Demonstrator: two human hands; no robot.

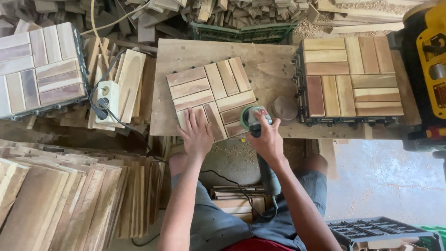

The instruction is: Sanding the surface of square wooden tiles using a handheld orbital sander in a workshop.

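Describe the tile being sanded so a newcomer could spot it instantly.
Start at the plywood workbench in the middle. The wooden tile lies tilted on its left half, with the left hand flat on its near edge and the right hand pressing a green sander on its corner. Unlike the stacks at either side, it lies alone.

Slatted wooden tile (211, 95) flat on bench, green sander (253, 118) on its corner

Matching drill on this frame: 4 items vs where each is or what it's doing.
1 left hand
2 right hand
3 wooden tile
4 power strip

a lying left of the workboard
b flat on the tile's near corner
c gripping the sander
d on the workboard, slats in a checker pattern

Pairs: 1-b, 2-c, 3-d, 4-a
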